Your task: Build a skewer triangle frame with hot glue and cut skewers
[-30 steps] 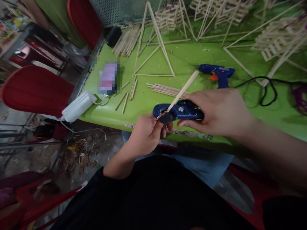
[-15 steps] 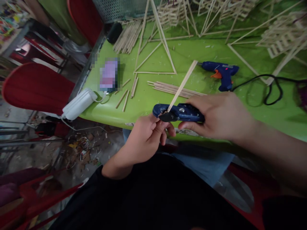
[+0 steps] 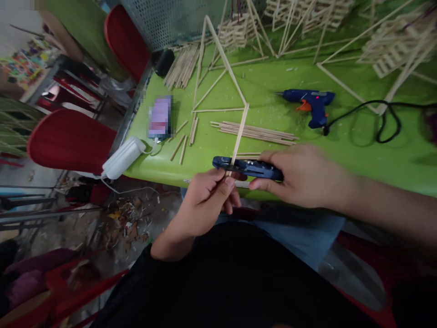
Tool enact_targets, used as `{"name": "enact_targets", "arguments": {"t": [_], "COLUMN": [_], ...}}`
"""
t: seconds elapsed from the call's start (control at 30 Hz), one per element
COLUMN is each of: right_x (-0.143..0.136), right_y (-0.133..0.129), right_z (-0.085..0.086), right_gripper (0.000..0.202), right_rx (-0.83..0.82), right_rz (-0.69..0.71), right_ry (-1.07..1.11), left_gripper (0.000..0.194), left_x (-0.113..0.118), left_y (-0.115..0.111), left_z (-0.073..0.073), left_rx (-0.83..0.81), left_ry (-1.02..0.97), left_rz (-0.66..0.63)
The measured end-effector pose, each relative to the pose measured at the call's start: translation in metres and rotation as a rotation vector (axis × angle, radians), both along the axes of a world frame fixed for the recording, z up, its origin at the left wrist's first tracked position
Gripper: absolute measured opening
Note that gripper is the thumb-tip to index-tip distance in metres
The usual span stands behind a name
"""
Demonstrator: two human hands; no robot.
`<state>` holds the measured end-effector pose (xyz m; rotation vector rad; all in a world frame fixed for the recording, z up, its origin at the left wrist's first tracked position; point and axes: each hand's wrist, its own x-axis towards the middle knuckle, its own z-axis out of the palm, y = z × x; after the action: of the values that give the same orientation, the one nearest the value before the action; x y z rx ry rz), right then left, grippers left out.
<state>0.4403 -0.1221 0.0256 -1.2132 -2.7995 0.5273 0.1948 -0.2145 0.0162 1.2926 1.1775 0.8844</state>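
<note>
At the near edge of the counter [image 3: 262, 86], the left hand [image 3: 205, 197] pinches a wooden strip's [image 3: 240, 133] lower end while the right hand [image 3: 305, 175] grips blue cutters [image 3: 261, 169] set across it.

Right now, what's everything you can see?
table: one, green, in front
held stick: at least one, pale, front middle
cutter: one, blue, front middle
loose sticks: many, pale, on table
stick frames: several, pale, table's back
glue gun: one, blue, table's right
cord: one, black, right
phone: one, blurred purple, table's left
unclear thing: one, white, left edge
dark thing: one, black, back left
mesh: one, grey, back
chairs: several, red, left
scraps: many, mixed, floor
other person: at least one, green clothes, upper left
left hand: one, on stick
right hand: one, on cutter
</note>
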Motion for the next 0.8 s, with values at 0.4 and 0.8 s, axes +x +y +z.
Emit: {"name": "enact_targets", "arguments": {"t": [0.4, 0.8], "right_x": [-0.087, -0.104], "right_y": [0.01, 0.02], "right_z": [0.002, -0.016], "right_gripper": [0.099, 0.113], "right_rx": [-0.3, -0.309], "right_rz": [-0.054, -0.199], "right_ry": [-0.083, -0.082], "left_gripper": [0.054, 0.036], "left_x": [-0.064, -0.077], "left_y": [0.005, 0.019], "left_z": [-0.054, -0.08], "left_rx": [0.114, 0.155], "left_ry": [0.148, 0.156], "left_rz": [0.254, 0.326]}}
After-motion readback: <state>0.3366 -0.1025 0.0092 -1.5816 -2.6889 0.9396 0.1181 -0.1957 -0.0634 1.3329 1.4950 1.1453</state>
